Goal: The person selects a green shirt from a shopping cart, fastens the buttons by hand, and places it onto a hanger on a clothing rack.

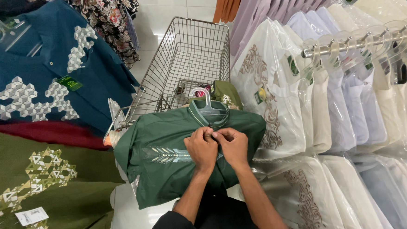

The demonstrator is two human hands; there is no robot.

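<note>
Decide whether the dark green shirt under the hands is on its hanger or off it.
On. The clear hanger sits inside the collar of the dark green shirt, its hook standing above the neckline.

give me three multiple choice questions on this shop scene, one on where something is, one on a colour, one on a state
1. Where does the green shirt lie?
A. across the near end of the wire basket
B. on the hanging rail
C. on the floor

2. What colour is the shirt with grey block patterns at the upper left?
A. white
B. dark blue
C. orange

3. How are the left hand and right hand placed?
A. both hanging free in the air
B. one on the rail, one in the basket
C. both together on the front of the green shirt, below the collar

Answers: 1 A, the shirt rests over the basket's near rim on its clear hanger. 2 B, its cloth is deep blue. 3 C, the fingers meet at the shirt's front opening.
</note>
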